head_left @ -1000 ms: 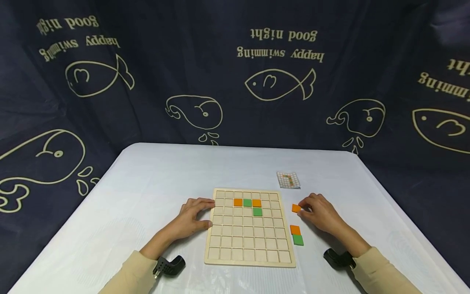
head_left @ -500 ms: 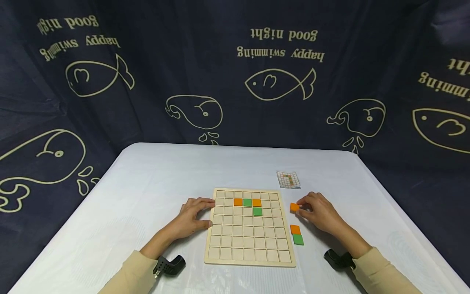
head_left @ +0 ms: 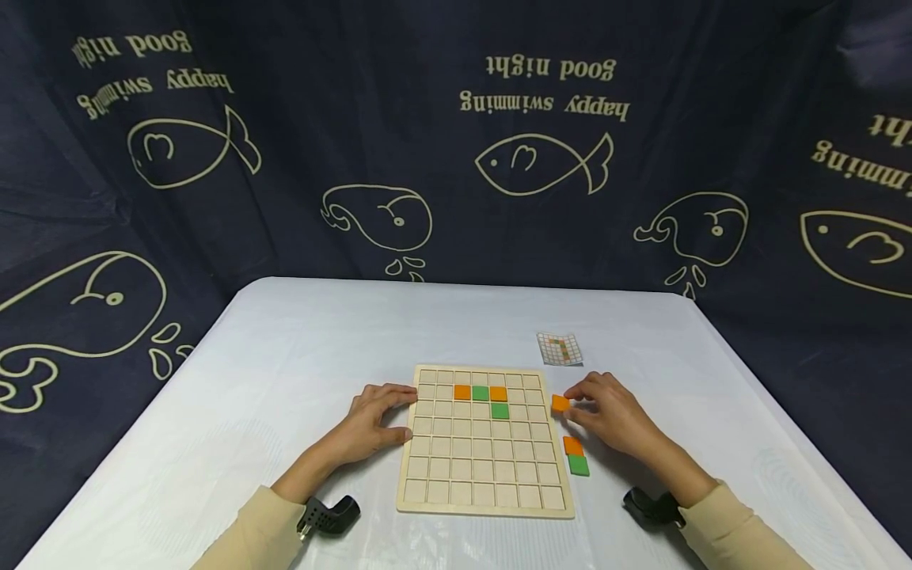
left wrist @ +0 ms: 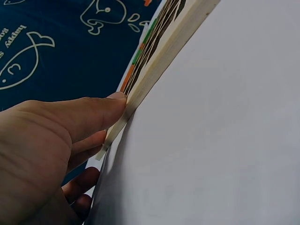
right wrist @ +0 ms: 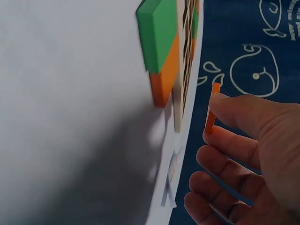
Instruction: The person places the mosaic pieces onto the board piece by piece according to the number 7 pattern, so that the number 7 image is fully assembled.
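Note:
My right hand [head_left: 616, 413] pinches an orange square tile [head_left: 560, 404] between thumb and finger, just off the right edge of the wooden grid board [head_left: 459, 509]. In the right wrist view the pinched tile [right wrist: 212, 108] appears edge-on, lifted off the table. My left hand [head_left: 372, 422] touches the board's left edge, fingers and thumb spread along it; the left wrist view has the thumb [left wrist: 96, 115] lying against that edge. Orange and green tiles [head_left: 480, 393] sit in the board's second row, and another green tile [head_left: 500, 411] lies under the rightmost of them.
An orange tile [head_left: 573, 446] and a green tile [head_left: 579, 465] lie touching on the table [head_left: 321, 332], right of the board. Behind them is a small printed grid card [head_left: 560, 349]. A dark fish-patterned cloth [head_left: 442, 214] hangs around the table's far side.
My right hand has moved left with the orange tile, bringing it from beside the loose tiles' column close to the board's edge. My left hand and the board stay put.

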A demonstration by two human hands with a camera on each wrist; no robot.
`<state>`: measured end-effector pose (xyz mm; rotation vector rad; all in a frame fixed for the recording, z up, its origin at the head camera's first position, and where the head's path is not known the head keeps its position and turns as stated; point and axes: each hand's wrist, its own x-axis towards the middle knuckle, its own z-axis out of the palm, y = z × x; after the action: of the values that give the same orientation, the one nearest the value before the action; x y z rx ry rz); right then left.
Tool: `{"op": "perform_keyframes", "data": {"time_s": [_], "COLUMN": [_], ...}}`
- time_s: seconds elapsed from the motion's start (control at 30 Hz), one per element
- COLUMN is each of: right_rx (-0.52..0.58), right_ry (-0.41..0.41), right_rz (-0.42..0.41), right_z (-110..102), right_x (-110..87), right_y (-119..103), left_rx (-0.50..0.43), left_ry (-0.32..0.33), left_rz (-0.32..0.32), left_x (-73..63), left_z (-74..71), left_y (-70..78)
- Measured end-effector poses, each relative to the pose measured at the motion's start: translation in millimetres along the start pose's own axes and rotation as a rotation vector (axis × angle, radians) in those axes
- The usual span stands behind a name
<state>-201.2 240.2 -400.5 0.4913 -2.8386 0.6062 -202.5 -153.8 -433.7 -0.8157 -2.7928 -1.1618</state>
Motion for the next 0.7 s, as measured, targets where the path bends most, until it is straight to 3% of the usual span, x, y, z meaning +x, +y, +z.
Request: {"op": "perform_keyframes", "data": {"time_s": [0.7], "right_rx": [-0.019], "right_ry": [-0.011], "right_rz": [-0.144], "right_z": [10], "right_x": [1.4], "right_y": [-29], "left_rx": [-0.004], "left_ry": [0.003], "left_rz": [-0.013], "left_x": [0.7], "left_z": [0.5], "left_y": [0.7]}}
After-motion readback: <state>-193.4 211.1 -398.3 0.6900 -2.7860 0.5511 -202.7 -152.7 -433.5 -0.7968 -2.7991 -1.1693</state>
